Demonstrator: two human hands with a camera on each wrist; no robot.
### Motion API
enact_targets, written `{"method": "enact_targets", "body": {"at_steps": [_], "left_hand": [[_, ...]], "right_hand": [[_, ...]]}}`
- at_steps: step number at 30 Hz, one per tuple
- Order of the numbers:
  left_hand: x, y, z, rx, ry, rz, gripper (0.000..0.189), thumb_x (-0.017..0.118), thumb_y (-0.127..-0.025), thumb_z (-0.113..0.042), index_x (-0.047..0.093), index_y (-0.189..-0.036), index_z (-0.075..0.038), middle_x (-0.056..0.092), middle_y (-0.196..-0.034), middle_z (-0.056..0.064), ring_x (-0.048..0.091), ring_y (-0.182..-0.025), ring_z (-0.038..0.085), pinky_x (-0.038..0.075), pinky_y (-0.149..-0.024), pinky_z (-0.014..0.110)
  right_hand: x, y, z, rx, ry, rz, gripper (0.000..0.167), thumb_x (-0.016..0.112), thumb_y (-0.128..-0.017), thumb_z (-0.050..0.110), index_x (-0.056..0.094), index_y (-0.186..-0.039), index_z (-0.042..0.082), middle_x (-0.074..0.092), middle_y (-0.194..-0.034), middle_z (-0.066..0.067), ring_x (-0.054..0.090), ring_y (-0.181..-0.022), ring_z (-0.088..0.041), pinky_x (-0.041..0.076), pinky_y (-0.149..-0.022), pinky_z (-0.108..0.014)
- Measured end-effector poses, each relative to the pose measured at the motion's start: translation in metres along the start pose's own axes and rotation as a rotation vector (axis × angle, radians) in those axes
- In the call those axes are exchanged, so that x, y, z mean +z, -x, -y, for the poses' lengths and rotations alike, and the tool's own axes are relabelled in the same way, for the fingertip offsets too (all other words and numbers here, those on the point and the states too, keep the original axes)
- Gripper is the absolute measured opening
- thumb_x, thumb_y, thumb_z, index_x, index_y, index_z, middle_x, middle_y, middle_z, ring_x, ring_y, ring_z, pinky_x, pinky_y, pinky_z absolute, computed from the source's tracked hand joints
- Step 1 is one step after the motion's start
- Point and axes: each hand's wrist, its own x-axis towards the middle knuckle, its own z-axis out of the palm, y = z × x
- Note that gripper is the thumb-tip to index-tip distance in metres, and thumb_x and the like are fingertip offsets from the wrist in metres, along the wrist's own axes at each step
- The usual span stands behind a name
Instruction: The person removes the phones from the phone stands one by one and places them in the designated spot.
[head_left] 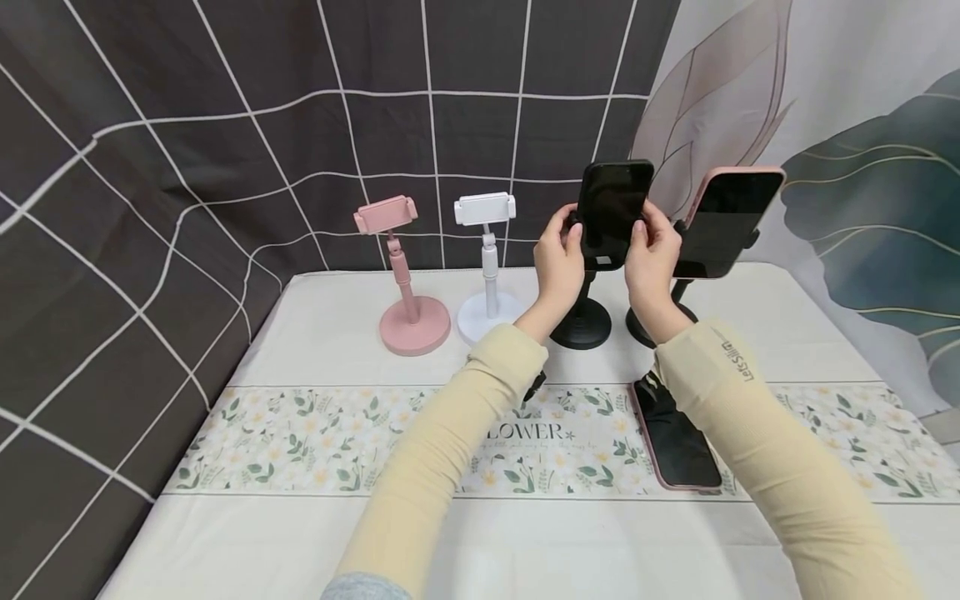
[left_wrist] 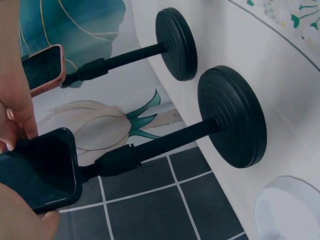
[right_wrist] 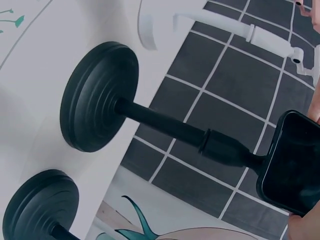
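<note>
A black smartphone (head_left: 617,204) stands upright at the top of a black phone stand (head_left: 582,325), its dark screen facing me. My left hand (head_left: 561,262) grips the phone's left edge, thumb on the front side and fingers reaching behind. On the opposite edge, my right hand (head_left: 652,257) holds it the same way. The wrist views show the stand's stem (left_wrist: 175,142) meeting the phone's lower end, and its round base (right_wrist: 100,97) flat on the table. The holder behind the phone is mostly hidden.
Right of my hands, a pink-edged phone (head_left: 727,221) sits on another black stand (head_left: 640,329). A pink stand (head_left: 415,327) and a white stand (head_left: 491,315) are at left, their holders without phones. Another phone (head_left: 678,437) lies on the floral runner (head_left: 300,442). A dark curtain (head_left: 382,133) hangs behind.
</note>
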Motion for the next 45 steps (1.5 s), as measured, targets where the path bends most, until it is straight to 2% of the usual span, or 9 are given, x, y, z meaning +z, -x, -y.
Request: {"method": "enact_targets", "body": {"at_steps": [7,14,17,25,29,35,38,43,45], "left_hand": [[-0.005,0.000,0.001,-0.008,0.024,-0.027,0.029,0.050,-0.095,-0.003,0.057,-0.123,0.000,0.062,-0.122,0.017,0.063,-0.108,0.022,0.049,-0.088,0.021],[-0.015,0.002,-0.006,0.031,0.042,-0.013,0.029,0.050,-0.095,-0.002,0.057,-0.123,0.001,0.063,-0.120,0.016,0.064,-0.098,0.021,0.044,-0.077,0.011],[-0.023,0.005,-0.012,0.051,0.082,0.004,0.029,0.051,-0.094,0.000,0.057,-0.122,0.003,0.063,-0.120,0.017,0.064,-0.100,0.020,0.046,-0.081,0.010],[-0.056,0.018,-0.019,0.087,0.172,0.095,0.032,0.052,-0.093,0.002,0.054,-0.124,0.008,0.058,-0.127,0.021,0.059,-0.117,0.026,0.046,-0.095,0.021],[-0.074,0.026,-0.021,0.102,0.187,0.149,0.032,0.057,-0.091,0.001,0.055,-0.122,0.011,0.059,-0.124,0.024,0.059,-0.116,0.028,0.049,-0.092,0.026],[-0.103,0.042,-0.022,0.106,0.216,0.222,0.031,0.058,-0.089,0.005,0.056,-0.119,0.013,0.061,-0.118,0.027,0.062,-0.109,0.034,0.052,-0.088,0.031],[-0.114,0.050,-0.023,0.096,0.240,0.246,0.032,0.058,-0.088,0.007,0.055,-0.119,0.015,0.060,-0.118,0.029,0.061,-0.110,0.036,0.052,-0.089,0.034],[-0.126,0.063,-0.027,0.079,0.261,0.253,0.033,0.058,-0.086,0.010,0.054,-0.118,0.017,0.059,-0.117,0.031,0.059,-0.112,0.039,0.051,-0.090,0.034],[-0.129,0.067,-0.026,0.074,0.263,0.252,0.033,0.058,-0.085,0.011,0.054,-0.118,0.018,0.059,-0.117,0.032,0.059,-0.112,0.040,0.051,-0.090,0.034]], "right_hand": [[0.001,0.003,0.000,-0.014,-0.019,0.016,0.037,0.044,-0.096,-0.003,0.055,-0.130,0.003,0.055,-0.132,-0.013,0.050,-0.103,-0.003,0.041,-0.094,-0.016],[-0.001,0.009,0.009,-0.072,-0.055,0.037,0.038,0.046,-0.095,-0.003,0.052,-0.132,0.002,0.055,-0.132,-0.015,0.049,-0.094,0.000,0.042,-0.085,-0.013],[-0.005,0.015,0.015,-0.103,-0.076,0.051,0.038,0.046,-0.095,-0.004,0.051,-0.132,0.000,0.057,-0.127,-0.013,0.050,-0.088,-0.001,0.041,-0.078,-0.013],[-0.013,0.036,0.024,-0.197,-0.173,0.137,0.036,0.052,-0.091,-0.005,0.054,-0.127,-0.007,0.062,-0.097,0.017,0.051,-0.075,0.000,0.044,-0.069,-0.010],[-0.017,0.046,0.025,-0.236,-0.248,0.204,0.034,0.054,-0.090,-0.007,0.055,-0.124,-0.011,0.064,-0.098,0.015,0.055,-0.077,0.001,0.048,-0.074,-0.009],[-0.023,0.069,0.026,-0.269,-0.310,0.315,0.039,0.059,-0.089,0.001,0.051,-0.123,-0.016,0.062,-0.103,0.010,0.061,-0.095,0.001,0.049,-0.083,-0.011],[-0.026,0.078,0.028,-0.295,-0.309,0.346,0.039,0.062,-0.088,0.005,0.054,-0.123,-0.012,0.062,-0.106,0.010,0.060,-0.096,0.001,0.049,-0.082,-0.011],[-0.028,0.090,0.031,-0.323,-0.316,0.376,0.029,0.062,-0.088,0.005,0.064,-0.117,0.011,0.062,-0.107,0.009,0.060,-0.093,0.001,0.049,-0.080,-0.010],[-0.028,0.094,0.031,-0.330,-0.313,0.387,0.030,0.061,-0.088,0.002,0.065,-0.116,0.012,0.062,-0.107,0.008,0.060,-0.095,0.000,0.048,-0.081,-0.010]]}}
